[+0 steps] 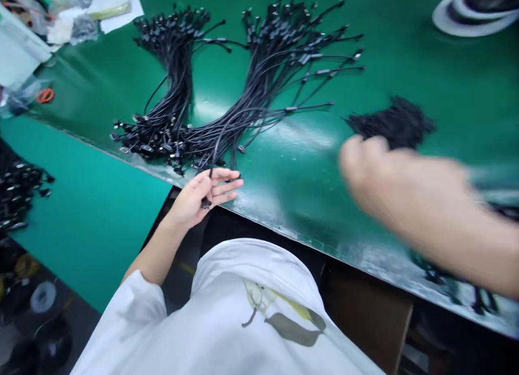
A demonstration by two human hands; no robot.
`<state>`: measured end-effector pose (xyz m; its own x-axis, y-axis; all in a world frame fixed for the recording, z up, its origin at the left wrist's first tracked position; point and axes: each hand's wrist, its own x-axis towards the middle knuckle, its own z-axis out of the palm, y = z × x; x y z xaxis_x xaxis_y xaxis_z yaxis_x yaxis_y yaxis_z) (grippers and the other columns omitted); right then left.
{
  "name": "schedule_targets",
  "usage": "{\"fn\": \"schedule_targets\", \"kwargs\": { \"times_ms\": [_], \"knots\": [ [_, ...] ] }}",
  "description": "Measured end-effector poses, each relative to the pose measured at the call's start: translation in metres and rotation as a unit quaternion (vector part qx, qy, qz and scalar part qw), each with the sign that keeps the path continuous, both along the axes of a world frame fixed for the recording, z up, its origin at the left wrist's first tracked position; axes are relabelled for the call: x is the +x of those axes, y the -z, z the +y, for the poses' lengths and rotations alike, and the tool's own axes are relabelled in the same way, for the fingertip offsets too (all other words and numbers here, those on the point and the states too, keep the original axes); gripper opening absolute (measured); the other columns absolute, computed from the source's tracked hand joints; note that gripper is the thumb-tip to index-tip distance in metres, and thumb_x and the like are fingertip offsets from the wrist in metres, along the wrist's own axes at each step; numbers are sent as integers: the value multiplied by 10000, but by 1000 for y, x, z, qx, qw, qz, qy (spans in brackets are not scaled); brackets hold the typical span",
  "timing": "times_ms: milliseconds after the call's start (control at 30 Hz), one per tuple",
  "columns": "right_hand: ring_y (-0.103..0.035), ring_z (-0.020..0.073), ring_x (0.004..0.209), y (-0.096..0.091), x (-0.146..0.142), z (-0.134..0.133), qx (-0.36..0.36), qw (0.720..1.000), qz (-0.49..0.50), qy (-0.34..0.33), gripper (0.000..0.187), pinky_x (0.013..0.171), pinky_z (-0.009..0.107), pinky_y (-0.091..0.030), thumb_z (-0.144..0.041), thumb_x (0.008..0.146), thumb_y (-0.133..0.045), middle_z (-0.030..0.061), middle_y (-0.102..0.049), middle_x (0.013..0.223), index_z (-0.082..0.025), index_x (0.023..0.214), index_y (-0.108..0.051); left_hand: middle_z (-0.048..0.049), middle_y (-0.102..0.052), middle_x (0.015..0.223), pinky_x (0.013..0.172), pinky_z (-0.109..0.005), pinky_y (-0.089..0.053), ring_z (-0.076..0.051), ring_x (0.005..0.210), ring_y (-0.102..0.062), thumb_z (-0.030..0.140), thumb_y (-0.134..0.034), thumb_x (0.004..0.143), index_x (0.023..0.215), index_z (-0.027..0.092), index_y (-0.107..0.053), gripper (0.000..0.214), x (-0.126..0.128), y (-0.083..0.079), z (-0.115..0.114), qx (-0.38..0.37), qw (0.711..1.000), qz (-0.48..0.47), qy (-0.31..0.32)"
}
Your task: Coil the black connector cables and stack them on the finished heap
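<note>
Here, your left hand (198,193) pinched one black cable (216,147) near its connector (206,203), close to the front edge of the desk (292,185). Blur hid whether your right hand (393,172), beside the dark pile (395,120), held anything. The cable looked light and flexible, probably best gripped right behind that connector.

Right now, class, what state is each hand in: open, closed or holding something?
Left hand: holding a black cable.
Right hand: blurred, near the dark pile; grip cannot be told.
</note>
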<state>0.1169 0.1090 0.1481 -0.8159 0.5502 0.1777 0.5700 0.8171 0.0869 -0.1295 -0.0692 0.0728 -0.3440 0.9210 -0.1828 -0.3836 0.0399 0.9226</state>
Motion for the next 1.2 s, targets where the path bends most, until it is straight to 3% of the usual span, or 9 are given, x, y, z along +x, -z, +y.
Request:
{"fn": "schedule_targets", "kwargs": {
  "times_ms": [67,167,333,533,733,867,967,1067,1200],
  "knots": [
    [-435,116,423,10,1,-40,-23,990,-84,-108,221,415,265,-96,-7,775,-432,65,-526,623,-145,789,-605,-115,-670,1218,1004,-421,-496,-270,1191,-605,505,-596,878,1083,203,-698,379,27,0,15,53,988,138,44],
    [-496,128,488,7,-9,-54,-109,975,-96,-168,134,427,273,-140,-87,841,-488,45,-568,686,-159,833,-601,-77,-721,968,966,-373,-494,-225,1009,-657,459,-571,904,1099,204,-707,349,57,-1,28,80,949,275,131],
    [-602,146,704,7,24,-1,-192,975,14,-113,163,539,252,-327,-306,939,-522,38,-650,863,-187,922,-631,50,-420,511,539,-229,-454,-73,440,-378,442,-574,908,880,168,-709,307,52,-3,34,-17,953,123,276],
    [-635,182,830,58,89,28,-217,963,147,-67,316,701,299,-452,-395,985,-425,40,-691,944,-219,1114,-653,120,-84,491,281,-108,-187,-23,356,2,359,-660,850,702,165,-577,258,21,-16,36,-20,975,-196,104],
    [-518,168,583,73,104,5,-33,993,110,-2,312,502,316,-247,-333,980,-427,49,-657,751,-233,1137,-678,77,-406,605,513,-103,-465,-7,390,-306,280,-516,953,1081,182,-640,204,20,-21,49,-12,986,-168,-13],
    [-527,137,597,60,88,-23,-56,985,105,-126,241,546,291,-308,-235,960,-460,37,-640,692,-194,983,-695,11,-622,807,734,-209,-543,-54,625,-585,339,-661,864,1159,199,-634,327,39,-4,59,28,997,-68,22],
    [-549,117,623,47,64,-36,-159,958,83,-222,245,558,256,-332,-210,966,-438,19,-651,723,-186,930,-679,-72,-690,956,872,-329,-525,-173,878,-663,443,-637,870,1075,178,-666,336,64,7,61,28,990,64,120],
    [-575,113,708,41,43,-26,-251,935,159,-195,236,625,230,-381,-251,979,-445,29,-669,812,-179,959,-669,-59,-673,851,813,-309,-498,-171,825,-624,414,-594,905,994,159,-673,281,81,8,57,5,948,173,267],
    [-576,136,867,60,27,-8,-432,811,387,-73,347,765,257,-448,-482,901,-577,50,-641,954,-166,1036,-624,50,-437,568,504,-209,-369,-79,493,-395,421,-558,925,861,169,-595,262,84,0,57,23,966,5,257]
  ]
}}
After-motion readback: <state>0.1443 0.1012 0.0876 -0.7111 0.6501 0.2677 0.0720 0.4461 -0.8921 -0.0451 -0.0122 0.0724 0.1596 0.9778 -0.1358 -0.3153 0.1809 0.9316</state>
